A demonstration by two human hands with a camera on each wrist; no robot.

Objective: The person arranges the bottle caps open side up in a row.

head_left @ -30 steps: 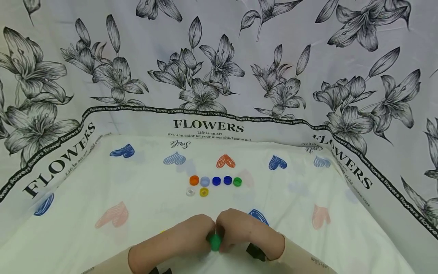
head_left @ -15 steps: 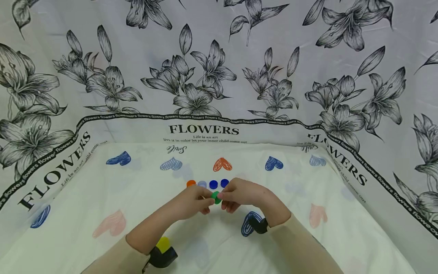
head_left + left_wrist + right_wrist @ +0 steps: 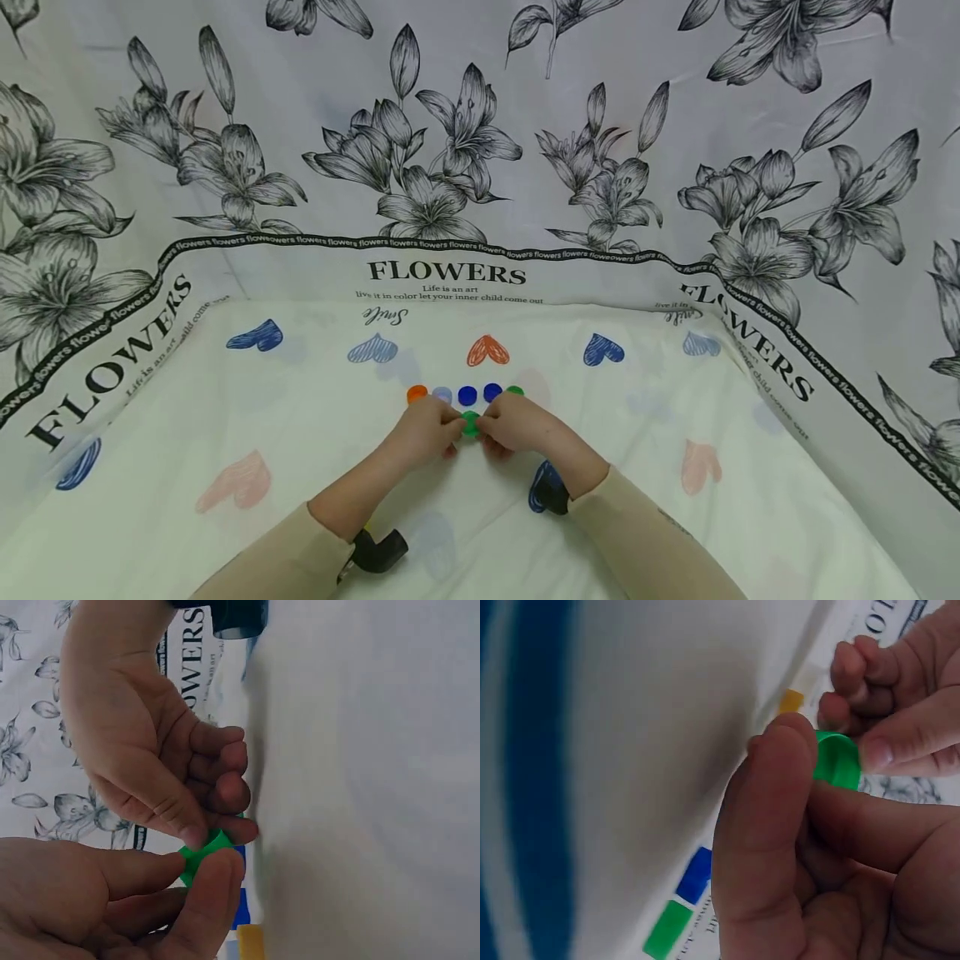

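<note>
A green bottle cap (image 3: 470, 425) is pinched between my two hands, just in front of a row of caps. The left hand (image 3: 423, 429) holds its left side between thumb and finger. On the opposite side, the thumb and finger of my right hand (image 3: 517, 423) grip it too. In the right wrist view the cap's hollow side (image 3: 837, 760) shows. Behind the hands stand an orange cap (image 3: 416, 393), a light blue cap (image 3: 442, 394), two dark blue caps (image 3: 467, 396) and another green cap (image 3: 516, 390). The hands hide a yellow cap (image 3: 251, 943) from the head view.
A white cloth with printed hearts (image 3: 488, 350) covers the surface. Behind it hangs a flower-printed curtain (image 3: 420, 167). Black wrist cameras (image 3: 380, 551) sit under both forearms. Something yellow (image 3: 367, 526) shows partly behind the left one.
Both hands have carried the green cap forward, away from my body, up to the row of caps. Over the last half second they have shifted only slightly. The head view has tilted a little.
</note>
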